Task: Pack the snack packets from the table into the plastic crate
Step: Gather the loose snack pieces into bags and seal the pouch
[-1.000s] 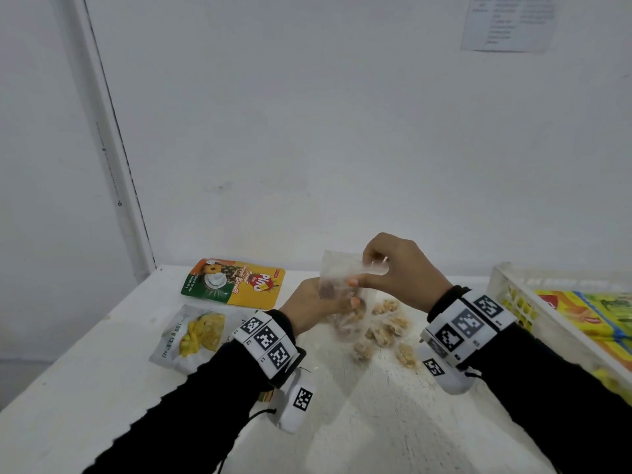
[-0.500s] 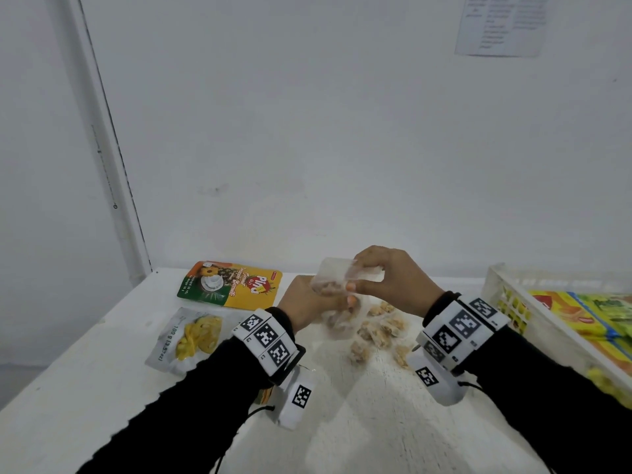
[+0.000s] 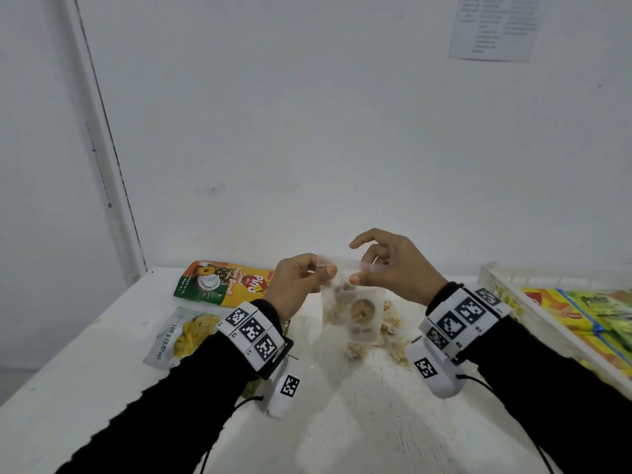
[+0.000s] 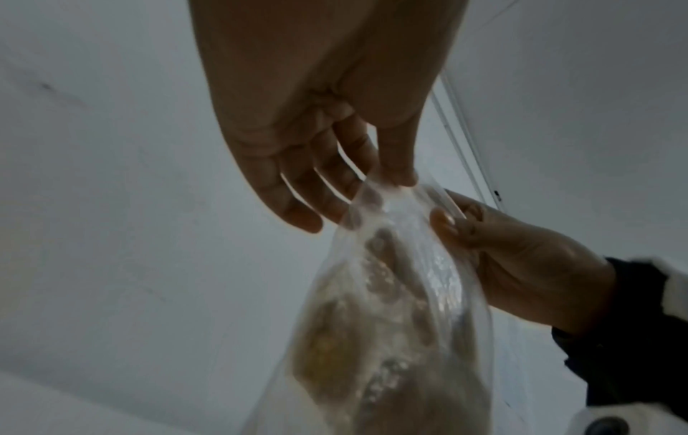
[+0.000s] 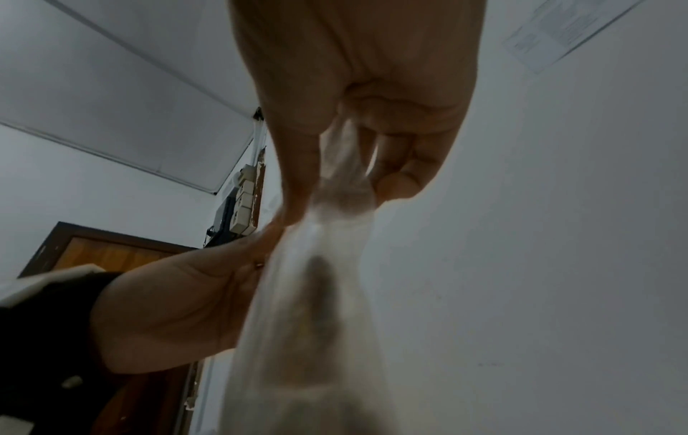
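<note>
A clear snack bag [image 3: 354,311] of brown pieces hangs above the table [image 3: 102,381], held by its top edge. My left hand [image 3: 301,280] pinches the top left corner, and my right hand [image 3: 386,268] pinches the top right. In the left wrist view the left hand [image 4: 380,179] and the bag [image 4: 391,309] show from below; the right wrist view shows the right hand [image 5: 335,176] on the bag [image 5: 316,294]. More clear packets [image 3: 393,340] lie on the table under the bag. The white plastic crate [image 3: 492,285] stands at the right with yellow and green packets [image 3: 581,313] inside.
A yellow-green snack pouch [image 3: 224,283] lies at the back left of the table. A clear pouch of yellow chips [image 3: 184,331] lies in front of it. A white wall rises close behind the table, with a paper sheet [image 3: 496,25] on it.
Both hands have lifted the clear bag and drawn its top edge out flat between them. The right hand's fingers have spread upward.
</note>
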